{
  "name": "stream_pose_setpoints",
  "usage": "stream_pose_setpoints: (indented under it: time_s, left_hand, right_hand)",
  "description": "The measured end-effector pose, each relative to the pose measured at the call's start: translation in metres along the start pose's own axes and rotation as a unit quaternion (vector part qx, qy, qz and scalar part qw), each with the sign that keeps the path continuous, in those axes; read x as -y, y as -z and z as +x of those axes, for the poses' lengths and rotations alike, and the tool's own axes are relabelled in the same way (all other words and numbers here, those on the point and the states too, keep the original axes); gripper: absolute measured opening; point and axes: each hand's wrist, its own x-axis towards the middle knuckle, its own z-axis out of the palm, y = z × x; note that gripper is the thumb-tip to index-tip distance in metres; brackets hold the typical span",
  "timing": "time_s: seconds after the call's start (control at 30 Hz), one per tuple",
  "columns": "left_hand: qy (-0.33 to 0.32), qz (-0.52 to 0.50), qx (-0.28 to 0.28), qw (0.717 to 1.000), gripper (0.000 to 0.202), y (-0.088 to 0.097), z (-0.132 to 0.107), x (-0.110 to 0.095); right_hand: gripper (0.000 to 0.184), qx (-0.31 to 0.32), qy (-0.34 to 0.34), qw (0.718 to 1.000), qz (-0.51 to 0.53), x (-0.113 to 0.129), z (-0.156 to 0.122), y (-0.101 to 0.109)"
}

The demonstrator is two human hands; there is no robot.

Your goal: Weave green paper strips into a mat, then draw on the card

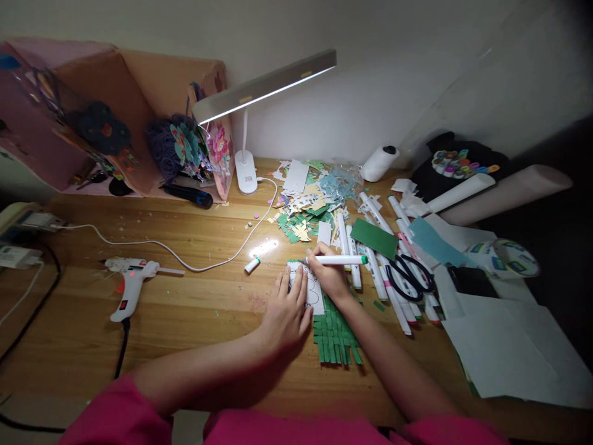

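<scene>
My right hand [328, 272] is closed round a white marker [340, 260] with a green end, its tip near the top edge of a small white paper [316, 296]. The paper carries dark drawn lines and a green strip along its top. Laid flat with fingers stretched out, my left hand [287, 309] presses on the paper's left side and hides part of it. Under my right wrist lies a woven green paper mat [336, 337] with loose strip ends. A marker cap [252, 265] sits on the table left of the paper.
Several markers [375, 272], scissors [410, 278] and a green card [373, 238] lie to the right. Paper scraps [306, 204] heap below the desk lamp [245, 173]. A hot glue gun [132, 281] with its cord rests at left. White sheets [519, 346] cover the right side.
</scene>
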Motion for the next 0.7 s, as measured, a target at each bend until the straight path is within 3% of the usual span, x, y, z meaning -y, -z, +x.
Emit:
stream_pose_setpoints:
  time_s: [0.7]
  left_hand:
    - [-0.002,-0.035,0.003,0.999,0.061,0.0025,0.0010,0.0007]
  right_hand:
    - [0.030,-0.030,0.007,1.000,-0.004,-0.0007,0.0027,0.0067]
